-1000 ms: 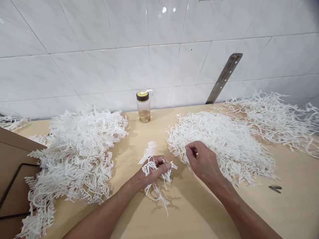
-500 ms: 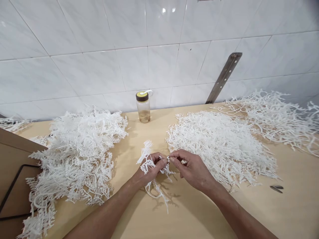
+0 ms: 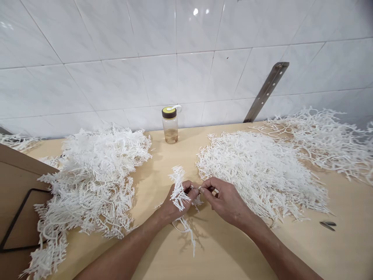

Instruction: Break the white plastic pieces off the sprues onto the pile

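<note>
My left hand [image 3: 180, 199] is closed around a white branching plastic sprig [image 3: 178, 190]; its feathery tips lie over the back of the hand and a thin stem dangles below. Close beside it, my right hand [image 3: 223, 196] pinches at a small white end between thumb and forefinger, almost touching the left fingertips. What exactly joins there is too small to make out. A flat heap of white sprig pieces [image 3: 256, 171] spreads to the right of my right hand. To the left lies a taller pile of branched white sprigs [image 3: 96, 182].
A clear bottle [image 3: 170, 130] with a dark and yellow lid stands by the tiled wall. More white stems [image 3: 323, 140] lie at the back right. A brown carton [image 3: 20, 202] rises at the left edge. Small dark slivers [image 3: 328, 224] rest on the table [image 3: 227, 256] at right.
The sprig in my left hand has turned, so its feathery part now hangs further over the hand. Both hands stay together at the fingertips. The whole view has shifted slightly.
</note>
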A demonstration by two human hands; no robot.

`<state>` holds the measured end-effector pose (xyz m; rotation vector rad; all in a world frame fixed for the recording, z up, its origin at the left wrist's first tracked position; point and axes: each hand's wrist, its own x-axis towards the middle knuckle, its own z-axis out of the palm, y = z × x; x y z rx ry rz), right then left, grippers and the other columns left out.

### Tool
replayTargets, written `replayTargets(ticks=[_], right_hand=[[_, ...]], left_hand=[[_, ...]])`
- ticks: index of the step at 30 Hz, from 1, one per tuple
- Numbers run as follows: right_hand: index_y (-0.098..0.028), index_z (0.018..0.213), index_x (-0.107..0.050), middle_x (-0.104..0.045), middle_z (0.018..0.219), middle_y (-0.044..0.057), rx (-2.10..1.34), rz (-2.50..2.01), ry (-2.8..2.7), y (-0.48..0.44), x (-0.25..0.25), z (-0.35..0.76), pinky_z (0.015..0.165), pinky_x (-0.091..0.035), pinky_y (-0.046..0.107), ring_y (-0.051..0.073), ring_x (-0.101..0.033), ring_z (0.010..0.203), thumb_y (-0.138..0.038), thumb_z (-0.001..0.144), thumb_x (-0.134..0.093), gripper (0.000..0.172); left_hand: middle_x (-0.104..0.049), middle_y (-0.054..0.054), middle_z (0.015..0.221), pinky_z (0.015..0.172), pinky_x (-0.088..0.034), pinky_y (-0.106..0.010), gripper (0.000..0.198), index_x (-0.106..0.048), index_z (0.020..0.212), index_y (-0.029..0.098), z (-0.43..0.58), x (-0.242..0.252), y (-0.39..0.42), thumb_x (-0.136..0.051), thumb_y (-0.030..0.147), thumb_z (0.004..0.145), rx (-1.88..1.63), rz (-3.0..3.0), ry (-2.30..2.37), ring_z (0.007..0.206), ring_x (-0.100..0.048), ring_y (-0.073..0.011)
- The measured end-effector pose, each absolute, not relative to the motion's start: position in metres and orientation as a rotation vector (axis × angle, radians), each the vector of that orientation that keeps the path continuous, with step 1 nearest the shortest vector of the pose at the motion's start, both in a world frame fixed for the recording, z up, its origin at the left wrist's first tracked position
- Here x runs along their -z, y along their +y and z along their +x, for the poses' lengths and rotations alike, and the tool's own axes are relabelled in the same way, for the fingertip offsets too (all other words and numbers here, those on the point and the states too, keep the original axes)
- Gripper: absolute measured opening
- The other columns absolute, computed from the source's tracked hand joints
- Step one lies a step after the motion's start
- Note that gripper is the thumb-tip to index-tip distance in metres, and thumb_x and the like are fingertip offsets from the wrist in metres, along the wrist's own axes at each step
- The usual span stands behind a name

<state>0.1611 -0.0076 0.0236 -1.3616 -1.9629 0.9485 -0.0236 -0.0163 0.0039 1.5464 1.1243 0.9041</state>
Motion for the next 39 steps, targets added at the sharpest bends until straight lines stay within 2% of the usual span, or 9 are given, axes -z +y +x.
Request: replayTargets(ticks=[6, 13, 20, 23, 25, 28, 33, 39], right_hand=[[-0.021, 0.084, -0.060, -0.063, 0.081, 0.001, -0.720, -1.383, -2.122, -0.009, -0.020, 0.159, 0.063, -0.041, 0.030, 0.017, -0.057, 0.072, -0.028, 0.095, -0.047, 0.018], [-0.020, 0.080, -0.053, -0.059, 0.078, 0.002, -0.465, -1.437, -2.092, -0.012, -0.017, 0.148, 0.060, -0.035, 0.029, 0.016, -0.053, 0.067, -0.024, 0.096, -0.044, 0.018], [-0.021, 0.073, -0.049, -0.054, 0.071, 0.002, -0.165, -1.500, -1.854, 0.005, -0.014, 0.171, 0.057, -0.037, 0.030, 0.016, -0.050, 0.060, -0.019, 0.086, -0.048, 0.014], [-0.020, 0.077, -0.054, -0.059, 0.074, 0.003, -0.106, -1.561, -1.687, 0.016, -0.018, 0.191, 0.059, -0.042, 0.030, 0.017, -0.055, 0.063, -0.022, 0.085, -0.054, 0.008], [-0.019, 0.086, -0.059, -0.063, 0.082, 0.005, -0.116, -1.525, -1.617, 0.018, -0.022, 0.196, 0.059, -0.045, 0.031, 0.017, -0.058, 0.065, -0.025, 0.087, -0.055, 0.008], [-0.019, 0.096, -0.064, -0.067, 0.093, 0.008, -0.267, -1.413, -1.627, 0.012, -0.025, 0.190, 0.056, -0.049, 0.029, 0.018, -0.062, 0.070, -0.031, 0.090, -0.054, 0.016], [-0.021, 0.100, -0.069, -0.070, 0.095, 0.006, -0.708, -1.211, -1.878, -0.004, -0.023, 0.163, 0.057, -0.052, 0.026, 0.017, -0.066, 0.076, -0.035, 0.094, -0.054, 0.021], [-0.022, 0.098, -0.070, -0.072, 0.090, 0.003, -0.781, -1.201, -1.967, -0.009, -0.017, 0.153, 0.063, -0.051, 0.026, 0.016, -0.066, 0.075, -0.030, 0.093, -0.055, 0.018]], left_hand=[[-0.050, 0.002, 0.064, 0.058, -0.037, -0.027, 0.027, -0.055, 0.073, 0.019, -0.022, -0.010, -0.019, -0.052, 0.040, 0.091, -0.844, 1.591, 1.239, 0.061, -0.047, -0.0131], [-0.052, 0.002, 0.072, 0.068, -0.039, -0.027, 0.030, -0.055, 0.078, 0.019, -0.025, -0.016, -0.016, -0.047, 0.044, 0.094, -0.836, 1.580, 1.195, 0.071, -0.050, -0.0141], [-0.051, 0.002, 0.069, 0.063, -0.037, -0.025, 0.032, -0.055, 0.076, 0.018, -0.027, -0.020, -0.020, -0.055, 0.047, 0.090, -0.874, 1.463, 1.102, 0.066, -0.046, -0.0126], [-0.052, 0.001, 0.068, 0.059, -0.035, -0.024, 0.032, -0.057, 0.077, 0.017, -0.025, -0.016, -0.020, -0.059, 0.047, 0.088, -0.905, 1.348, 1.083, 0.064, -0.046, -0.0120], [-0.052, 0.002, 0.067, 0.056, -0.033, -0.023, 0.033, -0.058, 0.077, 0.017, -0.024, -0.013, -0.018, -0.061, 0.048, 0.086, -0.932, 1.273, 1.073, 0.060, -0.044, -0.0107], [-0.051, 0.003, 0.064, 0.052, -0.030, -0.022, 0.034, -0.058, 0.076, 0.017, -0.023, -0.010, -0.017, -0.062, 0.049, 0.085, -0.946, 1.224, 1.084, 0.055, -0.039, -0.0087], [-0.053, 0.001, 0.065, 0.053, -0.033, -0.022, 0.036, -0.061, 0.076, 0.016, -0.023, -0.011, -0.017, -0.063, 0.050, 0.084, -0.976, 1.223, 1.109, 0.057, -0.044, -0.0098], [-0.052, 0.002, 0.066, 0.054, -0.034, -0.022, 0.035, -0.061, 0.079, 0.016, -0.023, -0.008, -0.017, -0.060, 0.051, 0.087, -0.972, 1.294, 1.128, 0.059, -0.044, -0.0106]])
